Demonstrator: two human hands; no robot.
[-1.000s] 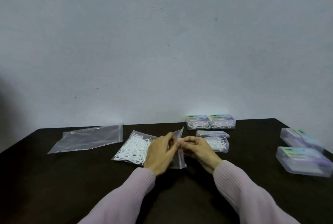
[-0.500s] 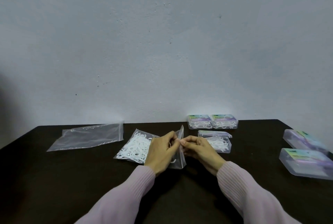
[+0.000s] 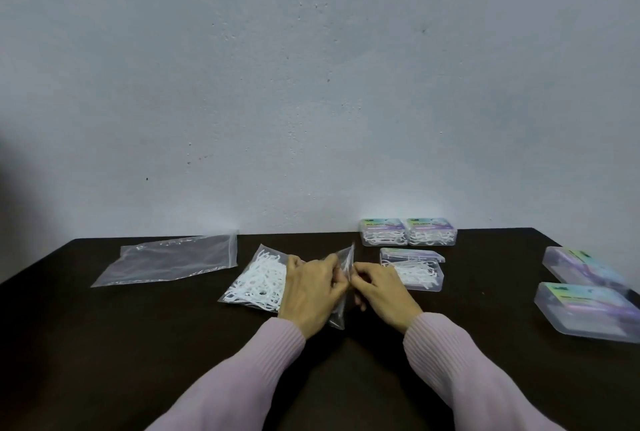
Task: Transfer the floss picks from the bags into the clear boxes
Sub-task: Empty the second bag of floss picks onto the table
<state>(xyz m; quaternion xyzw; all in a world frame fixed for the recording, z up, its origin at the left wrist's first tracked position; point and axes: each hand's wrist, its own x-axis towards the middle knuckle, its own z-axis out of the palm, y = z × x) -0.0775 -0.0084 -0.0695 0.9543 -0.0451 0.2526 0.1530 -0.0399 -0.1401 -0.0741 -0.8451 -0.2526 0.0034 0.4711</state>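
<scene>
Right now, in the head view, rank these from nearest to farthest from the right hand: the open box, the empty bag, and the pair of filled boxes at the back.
1. Open box, just right of the right hand.
2. Pair of filled boxes, behind it by the wall.
3. Empty bag, far left, past the left hand.

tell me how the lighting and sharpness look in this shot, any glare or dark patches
Head view: dim, flat light; a dark shadow patch at the left edge of the grey wall; faint sheen on the empty clear plastic bag; the dark brown table swallows detail; wide-angle lens bows the table's far edge; soft focus throughout.
</scene>
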